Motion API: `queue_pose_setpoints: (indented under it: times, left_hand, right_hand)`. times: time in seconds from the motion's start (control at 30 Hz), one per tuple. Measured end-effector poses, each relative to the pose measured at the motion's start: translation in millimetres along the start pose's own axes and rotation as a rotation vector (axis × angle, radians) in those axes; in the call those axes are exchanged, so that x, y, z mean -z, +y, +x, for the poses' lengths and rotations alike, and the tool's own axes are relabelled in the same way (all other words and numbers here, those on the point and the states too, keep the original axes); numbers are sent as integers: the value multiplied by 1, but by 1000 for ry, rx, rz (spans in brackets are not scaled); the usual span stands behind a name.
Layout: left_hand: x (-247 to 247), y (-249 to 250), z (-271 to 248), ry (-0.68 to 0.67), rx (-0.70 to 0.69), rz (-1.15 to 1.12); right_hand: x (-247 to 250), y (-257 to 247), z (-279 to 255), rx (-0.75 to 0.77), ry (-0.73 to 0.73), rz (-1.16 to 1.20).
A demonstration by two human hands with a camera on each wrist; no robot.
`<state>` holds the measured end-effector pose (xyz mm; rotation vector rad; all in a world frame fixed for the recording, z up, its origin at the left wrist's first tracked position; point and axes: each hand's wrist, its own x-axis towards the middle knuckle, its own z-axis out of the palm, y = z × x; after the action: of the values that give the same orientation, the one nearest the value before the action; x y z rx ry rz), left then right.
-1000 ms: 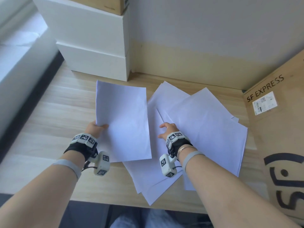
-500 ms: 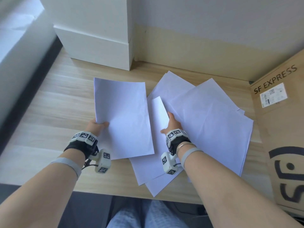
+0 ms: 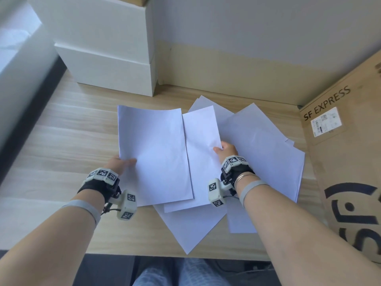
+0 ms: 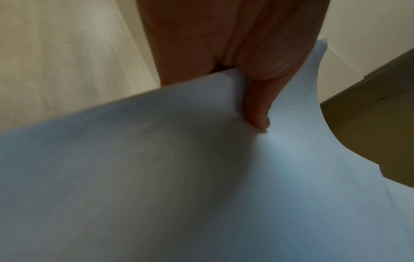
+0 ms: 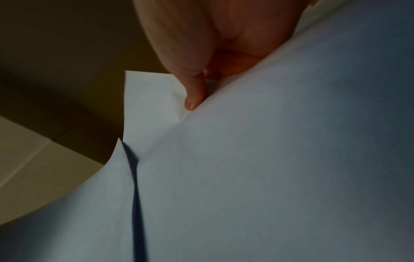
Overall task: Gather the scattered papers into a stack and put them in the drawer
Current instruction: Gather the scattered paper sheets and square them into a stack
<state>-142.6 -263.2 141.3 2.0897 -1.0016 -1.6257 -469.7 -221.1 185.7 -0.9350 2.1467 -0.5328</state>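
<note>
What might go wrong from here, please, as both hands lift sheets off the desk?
1. The right hand pinches one sheet by its edge; the right wrist view shows it creasing there, so it could crumple.
2. A loose sheet overhangs the desk front and may slide off.
3. The left hand's sheet bows and may slip.

wood desk [image 3: 61,129] | grey wall [image 3: 257,27] | white boxes [image 3: 107,65] | cardboard box [image 3: 350,162]

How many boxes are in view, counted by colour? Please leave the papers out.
White boxes: 2 (lower, upper, stacked)
Brown cardboard boxes: 2 (SF EXPRESS box, one atop the white stack, mostly out of frame)
Total: 4
</note>
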Motion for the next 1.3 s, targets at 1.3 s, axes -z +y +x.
queue_pose_setpoints:
  times: [1.3]
  left_hand:
    - [-70,28,-19,-299,-124,-241]
  right_hand:
    - [43,105,0,-273,-21,-424]
